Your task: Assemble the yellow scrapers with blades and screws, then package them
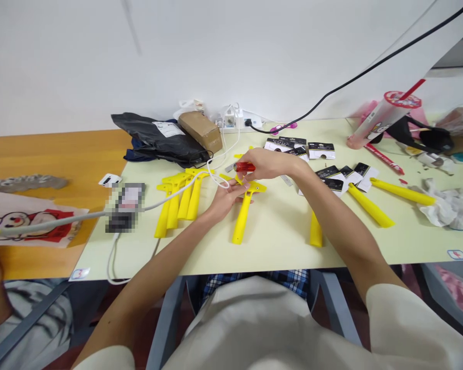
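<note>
My left hand (224, 199) is closed around the head of a yellow T-shaped scraper (242, 221), whose handle points toward me over the table. Above that head, my right hand (272, 163) grips a red-handled screwdriver (245, 166); its tip is hidden by my fingers. Several similar yellow scrapers (173, 210) lie side by side left of my left hand. Under my right forearm a yellow handle (316, 231) is partly covered. Two more yellow handles, one nearer (371, 206) and one farther right (403, 191), lie beyond the forearm.
Black-and-white cards (321, 150) lie at the back right. A white cable (170, 198) crosses the left side, over the scrapers. Behind are a black plastic parcel (162, 139), a cardboard box (201, 131) and a power strip (231, 121). A tall cup (386, 118) leans at right, near crumpled tissue (443, 205).
</note>
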